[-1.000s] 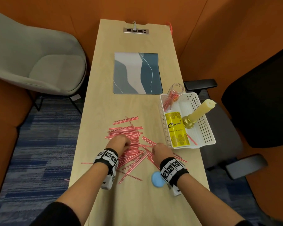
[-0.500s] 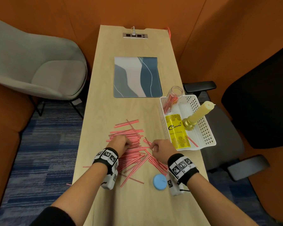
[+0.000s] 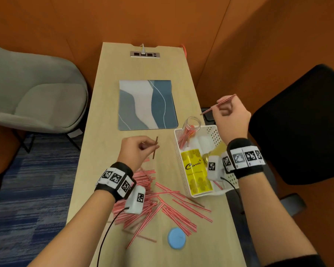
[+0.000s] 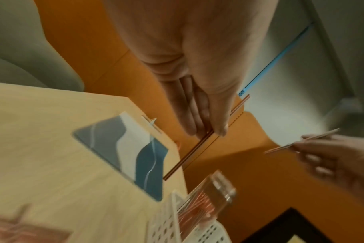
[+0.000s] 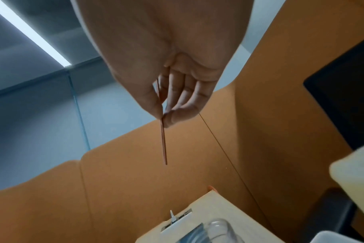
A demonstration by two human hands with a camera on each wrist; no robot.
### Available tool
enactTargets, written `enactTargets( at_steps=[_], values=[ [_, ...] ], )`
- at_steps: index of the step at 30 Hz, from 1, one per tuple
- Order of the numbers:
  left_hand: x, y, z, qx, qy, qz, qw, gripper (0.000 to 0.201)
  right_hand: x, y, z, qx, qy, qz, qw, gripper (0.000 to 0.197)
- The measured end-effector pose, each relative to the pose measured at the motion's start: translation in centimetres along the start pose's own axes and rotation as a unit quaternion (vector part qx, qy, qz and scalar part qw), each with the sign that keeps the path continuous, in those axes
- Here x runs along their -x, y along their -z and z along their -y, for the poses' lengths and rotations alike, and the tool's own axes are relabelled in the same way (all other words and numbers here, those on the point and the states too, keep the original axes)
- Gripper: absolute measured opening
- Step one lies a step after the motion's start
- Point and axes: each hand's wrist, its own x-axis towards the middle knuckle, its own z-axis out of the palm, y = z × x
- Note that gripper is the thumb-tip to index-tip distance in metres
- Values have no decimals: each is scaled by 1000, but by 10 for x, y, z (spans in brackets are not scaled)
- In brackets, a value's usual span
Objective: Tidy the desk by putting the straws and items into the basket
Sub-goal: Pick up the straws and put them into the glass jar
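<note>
Several red-and-white straws (image 3: 162, 207) lie scattered on the wooden desk (image 3: 143, 70). My left hand (image 3: 137, 151) is raised over the desk and pinches a straw or two (image 3: 155, 147) between thumb and fingers, seen close in the left wrist view as straws (image 4: 199, 144). My right hand (image 3: 228, 116) is lifted above the far end of the white basket (image 3: 182, 162) and pinches a thin straw (image 3: 219, 104), which is the straw (image 5: 163, 138) in the right wrist view. A clear jar (image 3: 189, 128) with straws leans in the basket beside a yellow packet (image 3: 196, 170).
A blue round lid (image 3: 176, 237) lies near the desk's front edge. A grey-blue mat (image 3: 145, 105) sits mid-desk, with a power strip (image 3: 145, 54) at the far end. A grey chair (image 3: 33, 93) stands left, a black office chair (image 3: 301, 124) right. Orange walls surround.
Both hands have lifted off the straw pile, each with straws pinched. The right hand has swung up and right over the basket; the left has risen above the desk.
</note>
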Motion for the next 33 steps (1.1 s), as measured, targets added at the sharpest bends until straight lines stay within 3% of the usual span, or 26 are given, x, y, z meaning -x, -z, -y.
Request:
enactTargets(
  at_steps=[3,6,8,11,14,16,22,26,30,33],
  values=[
    [-26,2,-35,30,-37,-15,999,9,-23,-18,-17,36,-14,13,999,12],
    [-50,3,-62,41,-77,-10,996,10,-26,-46,-46,106,-70,104,986,15],
    [-64,1,-75,46,-95,-9,994,9,-15,-55,-59,136,-127,159,969,29],
    [-84,-5,-89,56,-118,-7,991,9,11,-50,-66,137,-141,134,971,50],
    [-103,-18,-101,69,-122,4,990,9,54,-42,-61,70,-103,115,985,31],
    [-113,-32,-105,70,-123,22,990,9,89,-45,-64,66,-80,174,979,23],
    [-131,-79,-93,32,-114,77,990,11,178,-67,-99,143,-97,447,878,16],
    [-132,-98,-68,9,-84,97,992,17,202,-77,-113,190,-85,504,839,21],
    [-122,-97,-39,-44,-69,107,991,46,218,-86,-131,258,-68,532,804,42],
    [-95,-83,-11,-40,-39,90,994,43,224,-91,-140,311,-50,537,782,52]
  ],
)
